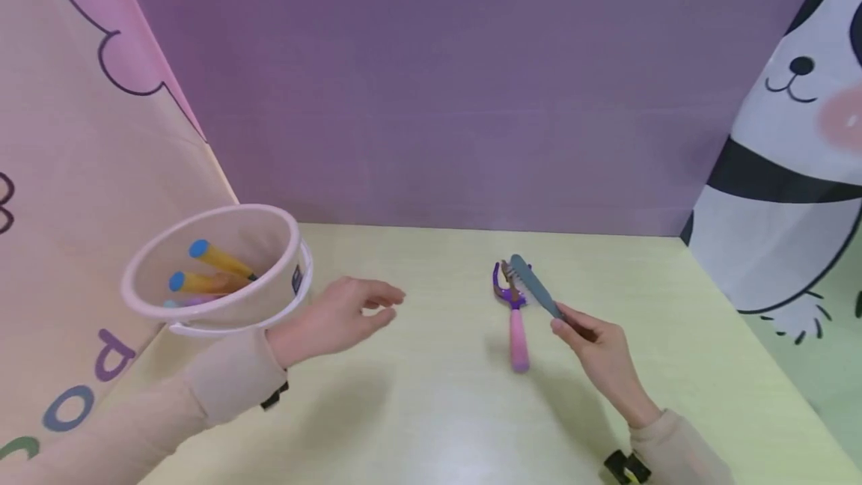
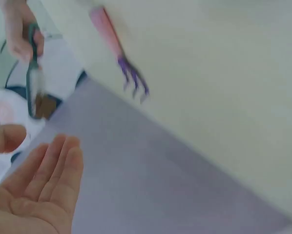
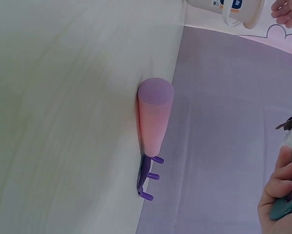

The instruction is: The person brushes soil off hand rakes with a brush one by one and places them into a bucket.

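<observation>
My right hand pinches the handle end of a teal brush between thumb and fingers, above the table. White bristles and a brown piece show at the brush's far end in the left wrist view. Beneath the brush lies a small hand rake with a pink handle and purple tines; the brush covers part of its head in the head view. My left hand hovers over the table beside the bucket, holding nothing, palm and loosely extended fingers visible in the left wrist view.
A pale pink bucket stands at the table's left side. Inside it are tools with yellow handles and blue ends, plus something pinkish. A purple backdrop rises behind the table; a panda print hangs at the right.
</observation>
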{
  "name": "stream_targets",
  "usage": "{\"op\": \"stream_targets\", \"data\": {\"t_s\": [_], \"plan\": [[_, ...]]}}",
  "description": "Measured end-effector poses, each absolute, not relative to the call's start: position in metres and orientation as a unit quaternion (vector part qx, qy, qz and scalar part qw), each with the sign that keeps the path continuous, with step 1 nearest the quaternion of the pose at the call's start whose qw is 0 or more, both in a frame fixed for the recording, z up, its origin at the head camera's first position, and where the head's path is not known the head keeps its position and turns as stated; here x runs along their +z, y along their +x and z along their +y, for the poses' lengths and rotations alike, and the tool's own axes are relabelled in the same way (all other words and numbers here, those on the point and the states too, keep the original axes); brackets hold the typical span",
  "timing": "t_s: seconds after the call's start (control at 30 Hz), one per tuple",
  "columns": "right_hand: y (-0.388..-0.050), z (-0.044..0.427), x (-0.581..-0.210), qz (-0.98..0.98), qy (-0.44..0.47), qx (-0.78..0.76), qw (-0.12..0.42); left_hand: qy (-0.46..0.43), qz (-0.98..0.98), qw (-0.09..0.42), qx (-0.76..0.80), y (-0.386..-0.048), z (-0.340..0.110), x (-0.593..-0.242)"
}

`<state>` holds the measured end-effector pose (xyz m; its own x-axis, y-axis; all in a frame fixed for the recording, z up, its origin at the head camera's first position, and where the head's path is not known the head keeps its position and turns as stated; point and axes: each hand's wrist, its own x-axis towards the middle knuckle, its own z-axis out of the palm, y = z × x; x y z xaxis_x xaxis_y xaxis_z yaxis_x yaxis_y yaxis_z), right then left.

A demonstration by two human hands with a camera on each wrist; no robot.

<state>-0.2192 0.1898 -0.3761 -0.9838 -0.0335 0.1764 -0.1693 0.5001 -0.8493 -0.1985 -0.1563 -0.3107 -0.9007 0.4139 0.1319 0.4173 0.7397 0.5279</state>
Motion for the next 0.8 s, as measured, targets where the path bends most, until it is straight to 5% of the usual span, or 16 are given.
{"op": "stream_targets", "data": {"t_s": [0.37,0.63,0.8], "plan": [[-0.218,0.203,-0.375,-0.866,0.058,0.485,0.109,-0.178,-0.889,-0.118,-0.406,-0.224,-0.073,-0.382],[-0.218,0.212,-0.374,-0.864,0.058,0.485,0.123,-0.117,-0.888,-0.135,-0.424,-0.241,0.006,-0.416],[-0.218,0.214,-0.375,-0.861,0.056,0.489,0.126,-0.087,-0.896,-0.099,-0.424,-0.254,0.044,-0.443]]}}
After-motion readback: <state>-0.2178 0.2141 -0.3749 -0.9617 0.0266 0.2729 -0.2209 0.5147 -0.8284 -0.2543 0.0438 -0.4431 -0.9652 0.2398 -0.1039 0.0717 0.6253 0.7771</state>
